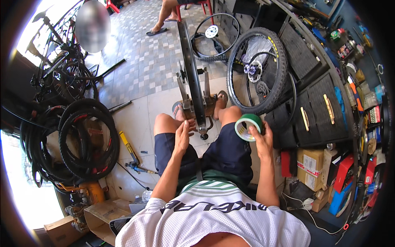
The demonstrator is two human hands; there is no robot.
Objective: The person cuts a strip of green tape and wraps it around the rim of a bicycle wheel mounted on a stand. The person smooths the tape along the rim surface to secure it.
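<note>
My right hand [264, 139] grips a roll of green tape [252, 119] above my right thigh, thumb and fingers on its ring. Over my left knee, my left hand [182, 136] is raised with its fingers apart, and I see nothing in it. That hand is close to a black bicycle wheel rim [192, 74], seen nearly edge-on between my knees. The rim stands upright in a metal truing stand [184, 91] on the floor, between my sandalled feet.
A bicycle wheel with a knobby tyre [279, 61] leans against dark drawers at right. Several tyres [66, 140] hang at left beside bicycles. A yellow-handled tool [128, 145] and floor pump parts lie near my left leg. Cardboard boxes [309, 164] stand at right; another person's leg [164, 12] is ahead.
</note>
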